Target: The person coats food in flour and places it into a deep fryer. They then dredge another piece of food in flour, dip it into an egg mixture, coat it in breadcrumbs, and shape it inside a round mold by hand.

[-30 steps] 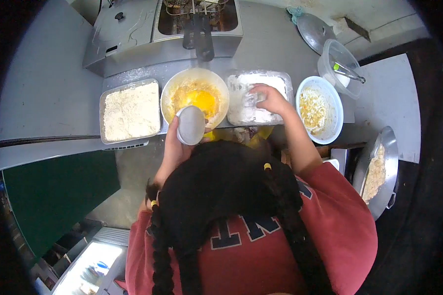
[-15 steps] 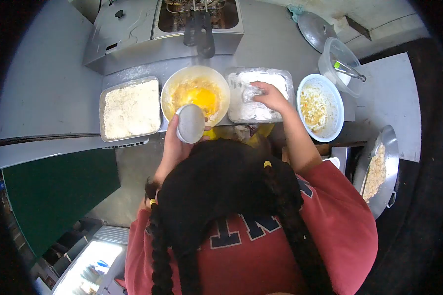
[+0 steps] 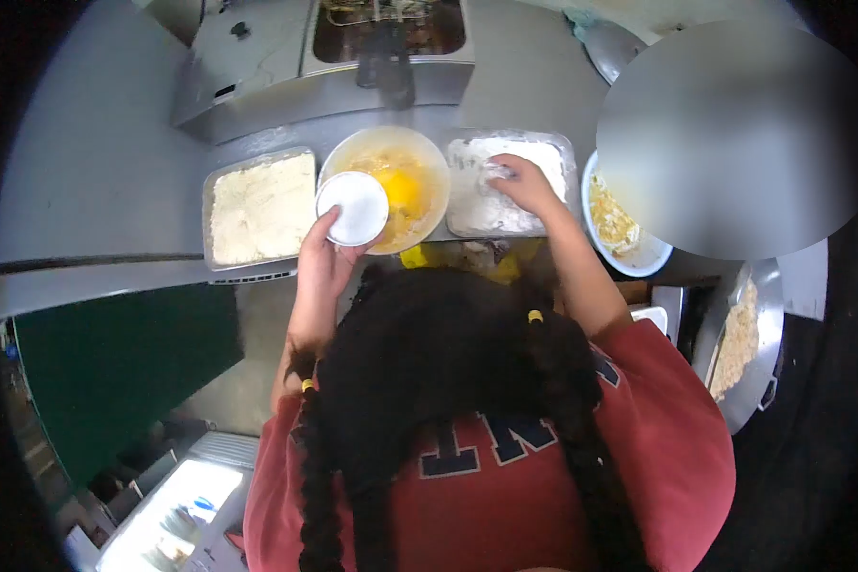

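My left hand (image 3: 324, 262) grips a small round white bowl (image 3: 355, 214) over the near left side of a larger pale bowl (image 3: 431, 153) containing yellow beaten egg (image 3: 405, 195). Over a metal tray (image 3: 564, 157) of white flour (image 3: 534, 157), my right hand (image 3: 526, 186) has its fingers closed around a small flour-coated piece (image 3: 495, 173); its kind is not clear. Left of the egg bowl sits a second metal tray (image 3: 207, 214) filled with pale crumbs (image 3: 262, 210).
A deep fryer (image 3: 329, 86) with dark-handled baskets stands behind the bowls. On the right are a light-blue bowl (image 3: 629, 267) with yellowish remains and a metal pan (image 3: 767, 329) of crumbly food (image 3: 736, 343). A blurred grey disc hides the upper right.
My left hand has turned the small bowl so its round white face shows, and moved it slightly left and up. My right hand stays over the flour. The grey blur has appeared.
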`<state>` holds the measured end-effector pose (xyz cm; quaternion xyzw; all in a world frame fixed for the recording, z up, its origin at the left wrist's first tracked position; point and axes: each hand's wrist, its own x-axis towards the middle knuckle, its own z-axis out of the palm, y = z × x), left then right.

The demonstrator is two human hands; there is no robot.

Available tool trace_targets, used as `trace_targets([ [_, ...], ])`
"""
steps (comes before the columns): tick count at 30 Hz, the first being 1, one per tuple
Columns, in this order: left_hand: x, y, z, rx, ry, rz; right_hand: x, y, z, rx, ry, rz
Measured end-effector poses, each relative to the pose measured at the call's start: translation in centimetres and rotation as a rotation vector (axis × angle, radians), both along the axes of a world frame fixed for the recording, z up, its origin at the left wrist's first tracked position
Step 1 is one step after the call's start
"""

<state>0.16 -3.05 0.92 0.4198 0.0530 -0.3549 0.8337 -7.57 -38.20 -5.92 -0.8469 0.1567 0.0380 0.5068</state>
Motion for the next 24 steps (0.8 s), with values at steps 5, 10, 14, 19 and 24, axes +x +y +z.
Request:
trace_targets([
  [5, 0.4, 0.6, 0.9, 0.251, -0.089, 0.139, -1.2, 1.7, 0.4, -0.482, -0.229, 0.191],
  [10, 3.9, 4.5, -0.2, 0.583, -0.493, 0.377, -0.5, 0.9, -0.3, -0.493, -0.106, 0.335],
  [14, 8.5, 9.3, -4.5, 1.054, -0.795, 0.424, -1.0, 0.4, 1.0, -0.153, -0.211, 0.190],
  [19, 8.3, 10.4, -2.4, 1.506, -1.164, 0.394, -2.8, -0.6, 4.4, -0.545, -0.226, 0.038],
  [24, 9.0, 10.2, 1.2, 1.555, -1.154, 0.364, -4.1, -0.7, 6.0, -0.769, -0.066, 0.147],
])
